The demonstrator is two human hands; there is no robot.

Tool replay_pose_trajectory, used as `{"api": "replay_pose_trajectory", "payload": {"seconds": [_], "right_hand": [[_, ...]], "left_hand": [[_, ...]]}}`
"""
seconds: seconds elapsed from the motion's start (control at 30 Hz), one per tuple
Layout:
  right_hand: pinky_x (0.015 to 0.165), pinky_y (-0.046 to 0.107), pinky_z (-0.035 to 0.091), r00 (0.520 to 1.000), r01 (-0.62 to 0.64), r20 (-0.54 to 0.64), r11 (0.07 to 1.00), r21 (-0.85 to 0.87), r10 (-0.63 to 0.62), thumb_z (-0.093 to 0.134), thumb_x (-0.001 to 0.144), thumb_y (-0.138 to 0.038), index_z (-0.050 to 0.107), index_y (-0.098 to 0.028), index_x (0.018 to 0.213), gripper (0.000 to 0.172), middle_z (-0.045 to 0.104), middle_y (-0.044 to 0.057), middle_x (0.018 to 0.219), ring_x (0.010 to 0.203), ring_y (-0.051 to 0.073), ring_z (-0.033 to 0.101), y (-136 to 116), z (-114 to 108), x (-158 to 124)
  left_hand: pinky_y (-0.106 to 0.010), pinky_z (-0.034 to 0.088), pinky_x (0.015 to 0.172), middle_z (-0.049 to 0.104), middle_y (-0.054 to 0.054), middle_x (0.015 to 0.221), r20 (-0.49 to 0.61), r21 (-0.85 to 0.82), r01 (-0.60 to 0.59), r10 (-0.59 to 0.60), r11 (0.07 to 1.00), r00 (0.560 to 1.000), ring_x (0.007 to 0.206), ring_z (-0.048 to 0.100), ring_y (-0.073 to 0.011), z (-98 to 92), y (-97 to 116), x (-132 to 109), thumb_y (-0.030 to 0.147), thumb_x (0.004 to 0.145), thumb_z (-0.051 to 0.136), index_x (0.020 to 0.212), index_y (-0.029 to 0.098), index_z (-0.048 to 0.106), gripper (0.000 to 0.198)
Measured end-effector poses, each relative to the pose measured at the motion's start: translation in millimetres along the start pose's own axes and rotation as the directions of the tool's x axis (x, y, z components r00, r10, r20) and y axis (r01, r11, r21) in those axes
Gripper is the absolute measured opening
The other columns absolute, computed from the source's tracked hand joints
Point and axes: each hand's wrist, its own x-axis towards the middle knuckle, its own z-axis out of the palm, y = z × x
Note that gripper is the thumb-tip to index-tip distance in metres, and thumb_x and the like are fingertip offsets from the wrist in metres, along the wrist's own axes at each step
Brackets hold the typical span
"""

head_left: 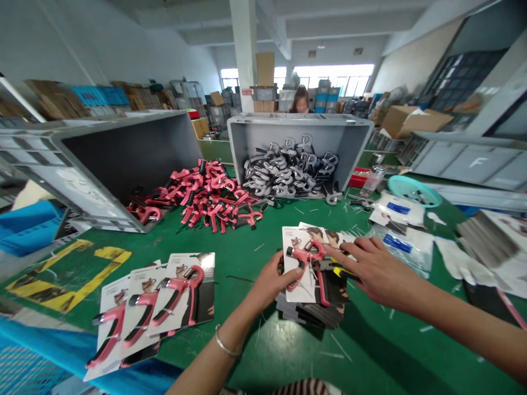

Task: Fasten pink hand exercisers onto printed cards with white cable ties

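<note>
My left hand [269, 282] grips the left edge of a printed backing card [294, 263] that tops a stack of cards on the green table [288, 351]. A pink hand gripper [307, 260] lies on that card. My right hand [376, 269] rests over the card's right side, fingers stretched towards the pink gripper, with a small yellow and black tool [343, 272] under them. Whether the fingers hold that tool I cannot make out.
Three finished cards with pink grippers [152, 307] lie overlapped at the front left. A pile of loose pink grippers [209, 195] spills from a tipped grey crate [123, 159]. Another grey crate [255, 134] holds grey grippers [288, 167]. Plastic bags [397, 227] and a teal bowl [414, 191] lie right. A person sits behind.
</note>
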Motion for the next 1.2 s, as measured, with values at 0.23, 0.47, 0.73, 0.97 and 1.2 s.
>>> {"api": "replay_pose_trajectory", "payload": {"seconds": [0.23,0.47,0.73,0.97,1.2], "right_hand": [[0.080,0.040,0.042,0.996,0.080,-0.032,0.994,0.070,-0.078,0.050,0.082,-0.008,0.025,-0.028,0.156,0.080,0.067,0.010,0.107,0.091,0.028,0.058,7.8,-3.7,9.6],[0.079,0.042,0.041,0.996,0.088,-0.016,0.995,0.039,-0.088,0.053,0.082,-0.010,0.028,-0.029,0.155,0.080,0.067,0.011,0.113,0.091,0.030,0.057,17.2,-8.3,7.6],[0.078,0.042,0.041,0.989,0.137,-0.056,0.990,0.037,-0.135,0.052,0.081,-0.009,0.031,-0.029,0.154,0.078,0.067,0.011,0.118,0.092,0.029,0.058,16.9,-11.2,13.5],[0.062,0.032,0.042,0.989,0.145,0.026,0.989,-0.029,-0.144,0.053,0.079,-0.005,0.033,-0.022,0.152,0.078,0.067,0.008,0.093,0.077,0.024,0.060,12.8,1.2,8.9],[0.056,0.030,0.040,0.987,0.161,0.021,0.987,0.028,-0.161,0.054,0.081,-0.007,0.036,-0.020,0.151,0.074,0.065,0.007,0.087,0.067,0.021,0.059,6.4,7.2,-14.2]], "left_hand": [[-0.042,0.047,0.102,0.064,-0.010,0.132,-0.013,-0.018,-0.004,0.003,1.000,1.000,0.118,0.062,-0.0275,0.7,-6.0,6.8,0.039,0.080,0.075,0.137,0.021,0.049,0.064],[-0.042,0.046,0.103,0.062,-0.012,0.134,0.001,-0.069,-0.030,0.030,0.997,1.000,0.120,0.061,-0.0258,1.3,-11.4,10.6,0.034,0.080,0.075,0.139,0.020,0.046,0.067],[-0.040,0.045,0.103,0.061,-0.011,0.134,-0.055,0.029,-0.053,0.055,0.998,0.997,0.119,0.060,-0.0266,10.3,-1.0,16.7,0.037,0.079,0.075,0.137,0.020,0.046,0.067],[-0.039,0.043,0.103,0.062,-0.007,0.132,-0.118,0.070,-0.073,0.081,0.995,0.990,0.118,0.059,-0.0249,18.6,0.6,13.6,0.032,0.085,0.069,0.136,0.021,0.048,0.057],[-0.040,0.045,0.103,0.065,-0.009,0.129,-0.124,0.057,-0.060,0.066,0.997,0.990,0.117,0.061,-0.0257,21.5,8.9,3.2,0.026,0.079,0.073,0.134,0.019,0.050,0.060]]}}
